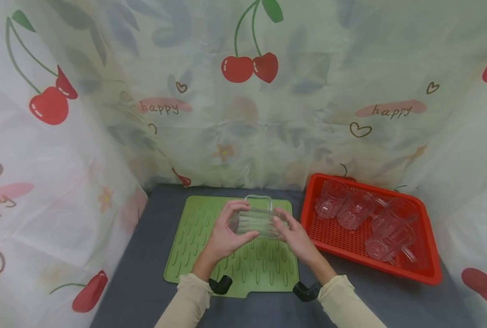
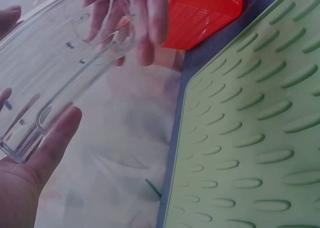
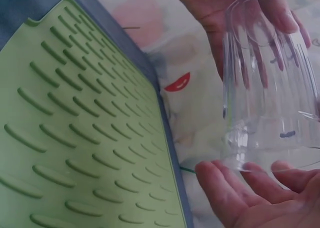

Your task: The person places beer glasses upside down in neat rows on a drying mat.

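Observation:
A clear ribbed mug [image 1: 257,223] lies sideways in the air above the green mat [image 1: 202,232], its handle on the far side. My left hand [image 1: 226,232] grips one end, thumb on the near side and fingers behind. At the other end my right hand [image 1: 293,234] holds the mug with bent fingers. In the left wrist view the mug [image 2: 55,63] shows its handle between the left hand [image 2: 30,173] and the other hand's fingers. The right wrist view shows the mug [image 3: 270,88] with the right hand's fingertips [image 3: 215,173] at its lower end.
A red basket [image 1: 338,246] on the right holds several clear mugs [image 1: 354,209], some tipped over. The grey tabletop [image 1: 145,273] extends around the mat. A patterned curtain [image 1: 260,150] hangs behind and at both sides.

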